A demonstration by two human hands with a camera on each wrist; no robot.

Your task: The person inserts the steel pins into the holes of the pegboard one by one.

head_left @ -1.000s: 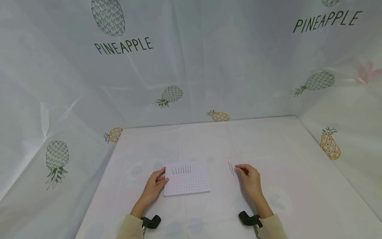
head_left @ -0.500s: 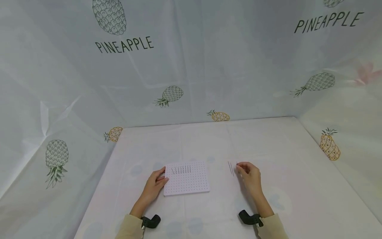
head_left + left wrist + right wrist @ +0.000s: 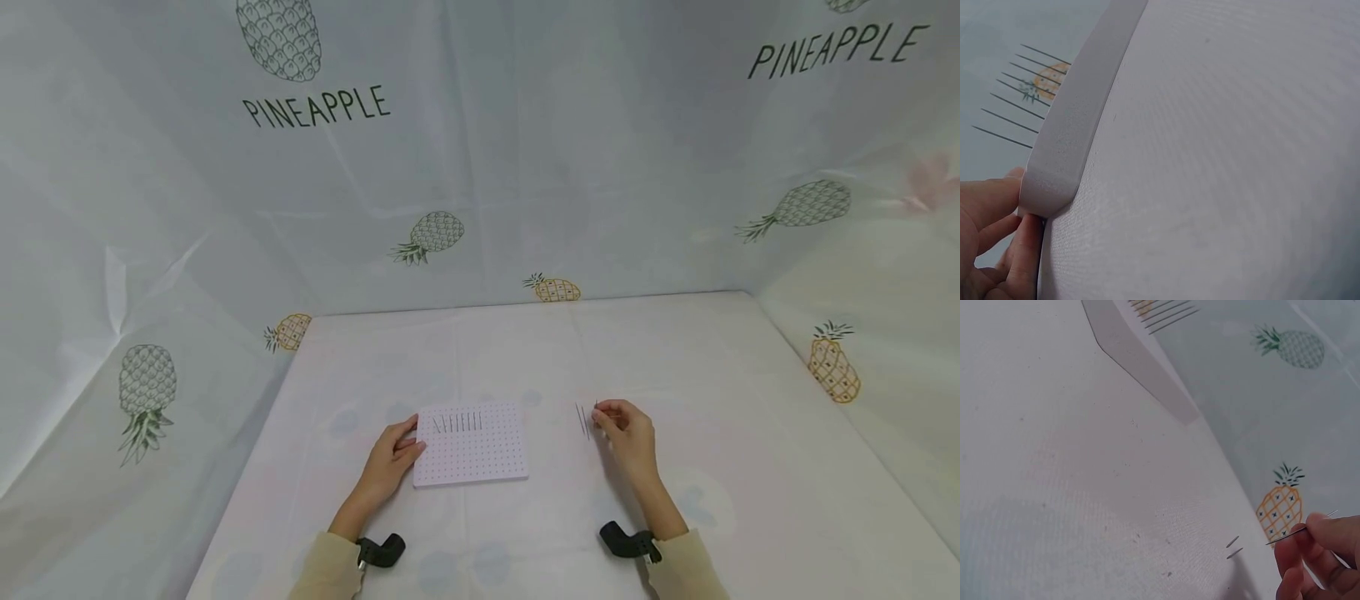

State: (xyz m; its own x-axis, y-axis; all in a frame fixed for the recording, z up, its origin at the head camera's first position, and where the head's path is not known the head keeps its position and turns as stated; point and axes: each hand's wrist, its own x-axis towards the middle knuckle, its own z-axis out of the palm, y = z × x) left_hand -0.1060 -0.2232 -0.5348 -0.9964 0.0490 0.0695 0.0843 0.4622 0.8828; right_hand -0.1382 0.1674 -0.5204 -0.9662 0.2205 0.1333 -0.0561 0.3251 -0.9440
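Note:
A white pegboard [image 3: 472,458], dotted with rows of small holes, lies flat on the table. Several thin dark needles [image 3: 459,422] stand in a row in its upper left holes; the leftmost leans. My left hand [image 3: 386,467] grips the board's left edge, with fingers and thumb at the corner in the left wrist view. To the right of the board, my right hand [image 3: 628,437] pinches one needle [image 3: 1285,536] between thumb and fingertips, held above the table. Two more needles [image 3: 582,422] lie side by side just left of that hand.
A white cloth covers the table [image 3: 487,358], with faint printed spots. Behind and at both sides hangs a pineapple-print curtain [image 3: 487,167]. Each wrist wears a black camera mount, one on the left [image 3: 382,551] and one on the right [image 3: 626,542].
My right hand has lifted slightly from the table with the needle, which now points more upright from the fingertips. The left hand stays on the board; the head view has shifted a little.

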